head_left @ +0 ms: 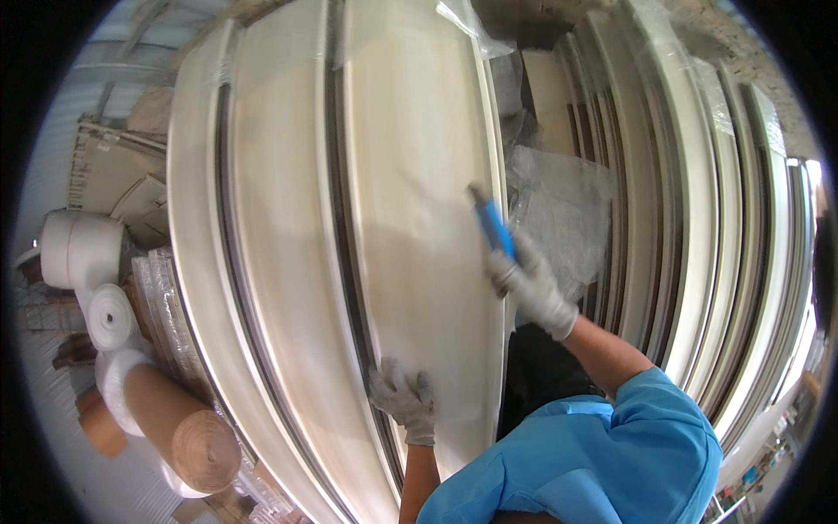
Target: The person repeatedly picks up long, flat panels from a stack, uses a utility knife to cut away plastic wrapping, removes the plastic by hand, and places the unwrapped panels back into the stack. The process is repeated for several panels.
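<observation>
A long cream panel (pixel 419 175) lies beneath my hands. My right hand (pixel 534 284), in a pale work glove, is closed around a blue-handled tool (pixel 494 229) with a dark end. The tool tilts up and to the left over the panel's right side; its tip is blurred, so its exact kind is unclear. Further down and to the left, my left hand (pixel 403 397), also gloved, rests on the panel beside a dark lengthwise strip (pixel 349 262). Its fingers are apart and hold nothing.
More cream panels (pixel 284 218) run alongside on the left, and a stack of long panels (pixel 698 218) stands at the right. Clear plastic wrap (pixel 563 210) hangs between them. White foam rolls (pixel 109 316) and a brown cardboard roll (pixel 179 419) lie at the lower left.
</observation>
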`<state>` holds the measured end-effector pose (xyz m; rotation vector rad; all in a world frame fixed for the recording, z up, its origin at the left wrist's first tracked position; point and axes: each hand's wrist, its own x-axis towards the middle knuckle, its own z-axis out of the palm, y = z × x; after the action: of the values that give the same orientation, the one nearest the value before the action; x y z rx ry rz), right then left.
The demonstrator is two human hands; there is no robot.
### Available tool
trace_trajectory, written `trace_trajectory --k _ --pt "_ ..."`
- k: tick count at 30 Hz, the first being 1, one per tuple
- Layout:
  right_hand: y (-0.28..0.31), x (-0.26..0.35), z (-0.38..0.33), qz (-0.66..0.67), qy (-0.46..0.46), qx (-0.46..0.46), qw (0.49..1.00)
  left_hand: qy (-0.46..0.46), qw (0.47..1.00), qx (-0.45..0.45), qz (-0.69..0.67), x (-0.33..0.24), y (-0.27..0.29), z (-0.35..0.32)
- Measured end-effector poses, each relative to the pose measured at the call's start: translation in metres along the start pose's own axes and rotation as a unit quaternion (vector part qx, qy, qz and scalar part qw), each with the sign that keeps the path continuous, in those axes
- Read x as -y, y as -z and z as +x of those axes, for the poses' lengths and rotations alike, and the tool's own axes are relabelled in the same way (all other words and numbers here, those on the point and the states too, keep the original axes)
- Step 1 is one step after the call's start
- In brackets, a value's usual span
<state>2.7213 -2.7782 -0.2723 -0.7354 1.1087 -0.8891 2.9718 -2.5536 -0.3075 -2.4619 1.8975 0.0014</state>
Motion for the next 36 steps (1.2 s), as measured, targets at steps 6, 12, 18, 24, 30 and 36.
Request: trace_trajectory --k 6,12,18,24,30,36 --pt "-0.09 -0.09 -0.14 -0.24 0.056 0.089 0.965 0.051 0.994 -0.006 -0.095 0.059 0.009 -0.114" --pt "-0.119 -0.171 -0.195 -0.466 0.286 0.002 0.838 0.203 0.971 0.053 -0.117 0.165 -0.014 -0.339" --pt "-0.135 -0.181 -0.195 -0.534 0.318 -0.079 0.779 0.299 0.95 -0.054 -0.076 0.213 -0.024 -0.49" --pt "-0.129 -0.191 -0.19 -0.552 0.336 -0.104 0.756 0.255 0.96 -0.101 -0.063 0.215 -0.035 -0.502" --pt "-0.102 -0.22 -0.172 -0.449 0.253 0.027 0.857 0.408 0.877 0.016 -0.251 0.204 -0.035 -0.514" --pt "-0.091 -0.196 -0.156 -0.494 0.267 0.02 0.827 0.402 0.902 0.036 -0.156 0.187 0.002 -0.503"
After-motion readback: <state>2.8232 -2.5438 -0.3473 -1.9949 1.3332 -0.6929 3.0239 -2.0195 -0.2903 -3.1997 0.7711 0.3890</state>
